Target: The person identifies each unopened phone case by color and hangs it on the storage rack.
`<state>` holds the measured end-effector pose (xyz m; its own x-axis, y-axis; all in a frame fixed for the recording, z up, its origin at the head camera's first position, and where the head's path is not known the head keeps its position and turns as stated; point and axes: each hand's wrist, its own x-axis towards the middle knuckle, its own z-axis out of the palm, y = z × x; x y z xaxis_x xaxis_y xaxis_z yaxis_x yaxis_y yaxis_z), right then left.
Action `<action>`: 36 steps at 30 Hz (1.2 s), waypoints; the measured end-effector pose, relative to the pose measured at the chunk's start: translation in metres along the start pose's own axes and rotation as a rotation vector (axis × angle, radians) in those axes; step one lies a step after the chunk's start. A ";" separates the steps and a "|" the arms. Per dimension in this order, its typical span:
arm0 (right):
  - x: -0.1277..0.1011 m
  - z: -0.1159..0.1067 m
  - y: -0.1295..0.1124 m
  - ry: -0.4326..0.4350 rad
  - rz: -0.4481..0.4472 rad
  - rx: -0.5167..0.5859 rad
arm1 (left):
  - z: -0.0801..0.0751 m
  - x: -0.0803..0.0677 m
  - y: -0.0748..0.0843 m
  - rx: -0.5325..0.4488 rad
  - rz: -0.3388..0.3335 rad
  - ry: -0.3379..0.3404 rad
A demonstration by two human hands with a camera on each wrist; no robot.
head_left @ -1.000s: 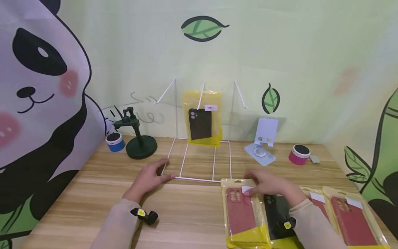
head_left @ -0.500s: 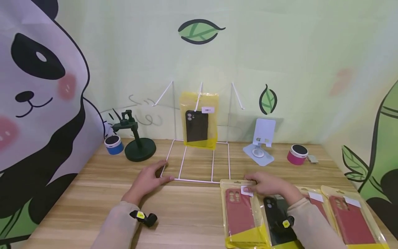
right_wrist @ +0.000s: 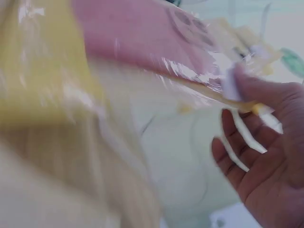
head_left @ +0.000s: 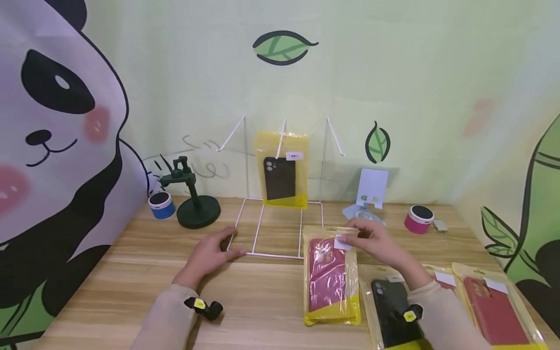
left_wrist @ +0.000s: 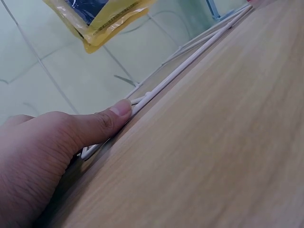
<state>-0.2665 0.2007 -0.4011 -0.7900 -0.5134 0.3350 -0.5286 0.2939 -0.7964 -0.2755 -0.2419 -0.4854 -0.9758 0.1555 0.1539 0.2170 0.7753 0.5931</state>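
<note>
Nearest the person, three more bagged phone cases lie flat on the wooden table (head_left: 109,287) at the right: a black case (head_left: 395,311), then a red case (head_left: 498,311) at the far right, and one between them mostly hidden by the right sleeve; just beyond, the right hand (head_left: 372,243) pinches the top corner of a yellow bag holding a red phone case (head_left: 330,274), thumb above and fingers beneath, the bag lifted and tilted off the table with its lower end hanging toward the person; to the left, the left hand (head_left: 207,255) lies flat with relaxed fingers, its thumb (left_wrist: 111,118) pressed against the front corner of the white wire rack (head_left: 280,228); farther back, a bagged black case (head_left: 281,170) hangs on the rack's middle hook; beside the rack stand a dark green stand (head_left: 192,199) and a blue speaker (head_left: 161,205) on the left, a pale blue phone holder (head_left: 369,194) and a pink speaker (head_left: 421,218) on the right, all before the panda wall
</note>
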 end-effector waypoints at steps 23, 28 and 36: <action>0.051 0.028 -0.200 0.402 -0.425 0.655 | 0.001 0.000 0.000 -0.005 0.033 0.019; 0.075 0.044 -0.198 0.453 -0.355 0.467 | 0.004 0.000 0.003 -0.028 0.026 0.007; 0.107 0.060 -0.170 0.506 -0.204 0.326 | -0.002 0.000 -0.002 -0.015 0.013 0.020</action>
<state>-0.2420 0.0474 -0.2600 -0.7745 -0.0651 0.6293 -0.6254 -0.0715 -0.7770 -0.2759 -0.2448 -0.4849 -0.9721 0.1534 0.1776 0.2306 0.7640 0.6026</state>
